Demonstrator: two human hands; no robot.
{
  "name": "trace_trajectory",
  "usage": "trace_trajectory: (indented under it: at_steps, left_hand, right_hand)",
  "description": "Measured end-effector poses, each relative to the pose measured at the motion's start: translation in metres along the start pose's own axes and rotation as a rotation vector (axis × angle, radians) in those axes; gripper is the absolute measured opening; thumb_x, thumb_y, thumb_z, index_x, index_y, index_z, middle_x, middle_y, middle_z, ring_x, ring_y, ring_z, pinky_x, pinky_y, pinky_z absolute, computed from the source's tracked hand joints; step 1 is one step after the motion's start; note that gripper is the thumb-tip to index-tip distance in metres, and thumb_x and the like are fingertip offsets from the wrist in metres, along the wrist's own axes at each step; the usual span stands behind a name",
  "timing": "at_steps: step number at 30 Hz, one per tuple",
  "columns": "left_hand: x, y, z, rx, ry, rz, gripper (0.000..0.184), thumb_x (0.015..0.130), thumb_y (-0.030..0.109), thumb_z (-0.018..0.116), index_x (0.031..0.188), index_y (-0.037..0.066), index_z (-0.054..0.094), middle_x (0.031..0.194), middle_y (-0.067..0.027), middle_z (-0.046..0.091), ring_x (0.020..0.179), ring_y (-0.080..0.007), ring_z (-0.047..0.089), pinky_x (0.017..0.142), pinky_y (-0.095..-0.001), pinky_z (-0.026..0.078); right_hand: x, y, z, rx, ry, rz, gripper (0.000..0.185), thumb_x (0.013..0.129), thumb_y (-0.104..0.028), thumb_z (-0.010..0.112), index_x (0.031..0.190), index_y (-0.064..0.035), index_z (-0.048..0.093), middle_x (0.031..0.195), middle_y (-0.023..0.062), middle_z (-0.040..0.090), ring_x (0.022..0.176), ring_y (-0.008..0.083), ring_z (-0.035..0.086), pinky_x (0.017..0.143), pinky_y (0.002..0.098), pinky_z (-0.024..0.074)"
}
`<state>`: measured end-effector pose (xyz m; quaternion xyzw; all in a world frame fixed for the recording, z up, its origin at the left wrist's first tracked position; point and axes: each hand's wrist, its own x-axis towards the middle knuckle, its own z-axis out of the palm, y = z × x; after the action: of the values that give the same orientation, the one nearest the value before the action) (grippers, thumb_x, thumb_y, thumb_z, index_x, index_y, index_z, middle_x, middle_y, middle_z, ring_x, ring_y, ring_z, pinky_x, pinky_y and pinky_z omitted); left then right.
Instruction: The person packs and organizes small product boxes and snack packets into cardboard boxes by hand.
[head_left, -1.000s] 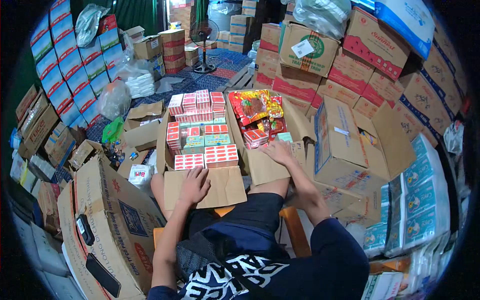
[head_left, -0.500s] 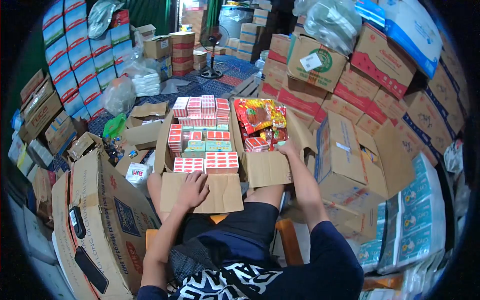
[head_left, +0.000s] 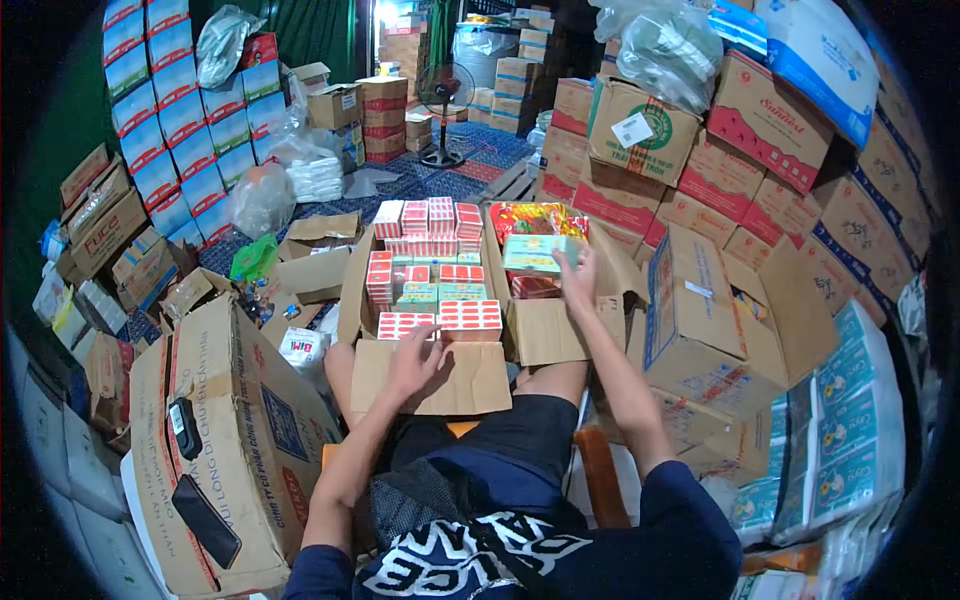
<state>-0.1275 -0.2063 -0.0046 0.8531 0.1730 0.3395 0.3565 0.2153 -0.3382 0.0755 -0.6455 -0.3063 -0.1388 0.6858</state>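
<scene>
My right hand [head_left: 577, 280] grips a pale green pack of small boxes [head_left: 534, 254] by its right end, above the right-hand carton [head_left: 551, 333]. Under the pack, red and yellow printed packets [head_left: 540, 217] partly show. My left hand [head_left: 414, 362] is open, fingers spread, over the front flap [head_left: 472, 382] of the left-hand carton. Its fingertips reach the near edge of the red-and-white packs [head_left: 468, 318]. More red-and-white boxes [head_left: 440, 215] stand in rows at the back of that carton, with green packs [head_left: 463, 291] between.
A tall carton [head_left: 226, 440] with a phone [head_left: 206, 520] on it stands at my left. An opened carton [head_left: 700, 310] is at my right, before stacked cartons [head_left: 760, 120]. A fan [head_left: 443, 110] stands on the blue patterned floor behind.
My right hand has come up out of the right-hand carton with the green pack. My left fingers have shifted forward from the flap to the packs' edge. The view has turned slightly left.
</scene>
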Motion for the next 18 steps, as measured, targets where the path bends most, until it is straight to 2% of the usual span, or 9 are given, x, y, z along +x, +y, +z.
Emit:
trace_trajectory:
  at_steps: [2, 4, 6, 7, 10, 12, 15, 16, 18]
  left_hand:
    - [0.005, -0.001, -0.006, 0.006, 0.113, 0.064, 0.055, 0.093, 0.02, 0.072, 0.141, 0.002, 0.053, 0.128, -0.0194, 0.064, 0.116, -0.0379, 0.063, 0.099, -0.0442, 0.05]
    - [0.008, 0.0, -0.008, 0.031, 0.192, 0.084, 0.063, 0.091, 0.02, 0.074, 0.145, 0.001, 0.047, 0.132, -0.0207, 0.061, 0.12, -0.037, 0.062, 0.1, -0.043, 0.051]
    - [0.008, -0.001, -0.01, 0.064, 0.344, 0.112, 0.078, 0.089, 0.02, 0.077, 0.152, -0.001, 0.036, 0.141, -0.0234, 0.055, 0.127, -0.0351, 0.06, 0.102, -0.0406, 0.051]
    - [0.009, -0.004, -0.016, 0.076, 0.346, 0.117, 0.078, 0.089, 0.02, 0.077, 0.152, -0.001, 0.036, 0.141, -0.0234, 0.055, 0.127, -0.0351, 0.06, 0.102, -0.0406, 0.051]
    - [0.005, -0.013, -0.035, -0.384, 0.292, -0.069, 0.095, 0.085, 0.01, 0.081, 0.158, -0.003, 0.021, 0.147, -0.0235, 0.05, 0.132, -0.0292, 0.055, 0.107, -0.0377, 0.047]
    - [-0.004, 0.01, -0.051, -0.202, 0.331, -0.145, 0.092, 0.086, 0.017, 0.08, 0.158, 0.002, 0.024, 0.139, -0.0215, 0.056, 0.123, -0.0292, 0.06, 0.101, -0.0378, 0.05]
    - [-0.001, 0.033, -0.067, 0.155, 0.389, -0.259, 0.086, 0.089, 0.033, 0.078, 0.158, 0.011, 0.03, 0.125, -0.0175, 0.069, 0.104, -0.0292, 0.071, 0.088, -0.0382, 0.055]
    - [0.0, 0.029, -0.067, 0.102, 0.405, -0.252, 0.086, 0.089, 0.034, 0.077, 0.158, 0.013, 0.031, 0.124, -0.0172, 0.07, 0.103, -0.0287, 0.071, 0.087, -0.0379, 0.055]
    - [0.001, 0.023, -0.066, -0.009, 0.438, -0.24, 0.085, 0.089, 0.035, 0.077, 0.159, 0.016, 0.031, 0.122, -0.0165, 0.071, 0.101, -0.0279, 0.072, 0.086, -0.0373, 0.054]
  right_hand:
    - [-0.016, 0.003, 0.032, 0.128, -0.194, 0.111, 0.054, 0.091, -0.02, 0.076, 0.135, -0.0024, 0.05, 0.11, 0.0103, 0.064, 0.097, 0.0154, 0.064, 0.085, 0.0307, 0.0528]
    - [-0.054, -0.032, 0.058, 0.239, -0.365, 0.261, 0.05, 0.092, -0.019, 0.076, 0.132, -0.002, 0.051, 0.111, 0.01, 0.065, 0.097, 0.017, 0.064, 0.086, 0.0302, 0.0527]
    - [-0.094, -0.044, 0.086, 0.325, -0.52, 0.146, 0.056, 0.089, -0.026, 0.081, 0.131, -0.0016, 0.053, 0.11, 0.0118, 0.067, 0.095, 0.0179, 0.067, 0.083, 0.0343, 0.0541]
    - [-0.118, -0.052, 0.098, 0.334, -0.57, 0.137, 0.058, 0.09, -0.028, 0.08, 0.133, -0.0011, 0.052, 0.114, 0.0136, 0.066, 0.1, 0.0189, 0.066, 0.087, 0.0352, 0.0536]
    - [-0.172, -0.052, 0.133, 0.344, -0.556, 0.168, 0.062, 0.092, -0.033, 0.077, 0.138, -0.0003, 0.051, 0.122, 0.0165, 0.065, 0.111, 0.0215, 0.064, 0.096, 0.0378, 0.0514]
    - [-0.188, -0.046, 0.136, 0.338, -0.498, 0.217, 0.065, 0.093, -0.035, 0.076, 0.142, 0.0001, 0.05, 0.126, 0.0176, 0.064, 0.117, 0.0232, 0.062, 0.101, 0.0393, 0.0496]
    - [-0.19, -0.056, 0.119, 0.308, -0.658, 0.152, 0.068, 0.092, -0.024, 0.076, 0.149, -0.0009, 0.047, 0.128, 0.0137, 0.063, 0.116, 0.0163, 0.061, 0.097, 0.031, 0.0503]
    - [-0.187, -0.059, 0.11, 0.299, -0.686, 0.143, 0.069, 0.092, -0.022, 0.077, 0.15, -0.0011, 0.046, 0.129, 0.013, 0.063, 0.116, 0.0149, 0.061, 0.096, 0.0293, 0.0504]
    - [-0.158, -0.063, 0.09, 0.13, -0.614, -0.159, 0.058, 0.091, -0.027, 0.076, 0.14, -0.002, 0.056, 0.131, 0.0165, 0.063, 0.12, 0.0265, 0.061, 0.103, 0.0389, 0.0477]
